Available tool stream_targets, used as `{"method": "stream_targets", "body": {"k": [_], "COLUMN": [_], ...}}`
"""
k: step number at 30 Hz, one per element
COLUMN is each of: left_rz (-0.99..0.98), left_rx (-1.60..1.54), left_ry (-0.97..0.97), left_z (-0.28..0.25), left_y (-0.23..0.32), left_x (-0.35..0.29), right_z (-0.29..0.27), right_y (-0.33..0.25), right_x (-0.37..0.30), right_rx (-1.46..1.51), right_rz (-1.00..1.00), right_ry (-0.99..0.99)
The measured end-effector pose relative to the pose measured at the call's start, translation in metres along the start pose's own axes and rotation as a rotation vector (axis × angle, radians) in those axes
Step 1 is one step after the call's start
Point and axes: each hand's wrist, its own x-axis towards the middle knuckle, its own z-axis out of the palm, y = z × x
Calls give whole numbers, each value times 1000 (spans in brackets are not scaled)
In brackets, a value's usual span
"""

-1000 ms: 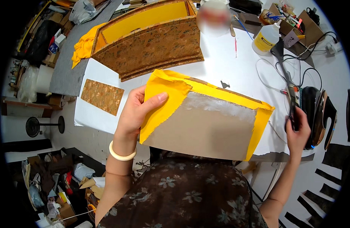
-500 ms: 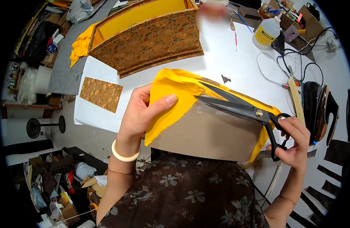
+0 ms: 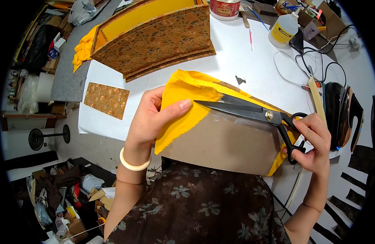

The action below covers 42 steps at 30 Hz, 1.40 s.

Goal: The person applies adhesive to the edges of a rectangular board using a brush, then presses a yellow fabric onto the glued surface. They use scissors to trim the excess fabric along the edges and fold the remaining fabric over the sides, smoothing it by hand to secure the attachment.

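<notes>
Item held: a flat, rectangular grey-brown board (image 3: 220, 146) edged with bright yellow woven cloth (image 3: 177, 126), positioned before the torso at the near edge of the white-topped bench (image 3: 236, 53). The left hand (image 3: 153, 118) grips its left end, thumb pressed on the cloth. The right hand (image 3: 315, 140) has its fingers closed on the handles of large black metal scissors (image 3: 269, 116), blades parted at the cloth flap.

Handling, as judged: board light and stiff; cloth soft, its cut edge apt to fray; any whitish coating near the upper edge possibly tacky. Best hold: the left end, clear of the blades.

Not verifiable: the left fingers behind the board; one blade's tip, apparently under the cloth; the board's underside.
</notes>
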Motion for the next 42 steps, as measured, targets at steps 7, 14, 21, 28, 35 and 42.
{"method": "stream_targets", "body": {"k": [7, 14, 21, 28, 35, 42], "left_rz": [-2, -2, -3, 11, 18, 30], "left_rx": [3, -5, -11, -10, -22, -17], "left_ry": [-1, 5, 8, 2, 14, 13], "left_z": [-2, -2, -1, -2, -1, 0], "left_y": [-1, -1, 3, 2, 3, 4], "left_x": [0, -2, -3, -5, -7, -8], "right_z": [2, 2, 3, 0, -2, -4], "right_y": [0, 1, -2, -4, -4, -4], "right_x": [-1, -2, -3, -3, -4, -4], "right_rx": [9, 9, -9, -32, -63, -63], "right_rz": [27, 8, 27, 10, -8, -33], "right_ry": [-12, -16, -13, -15, -19, -22]}}
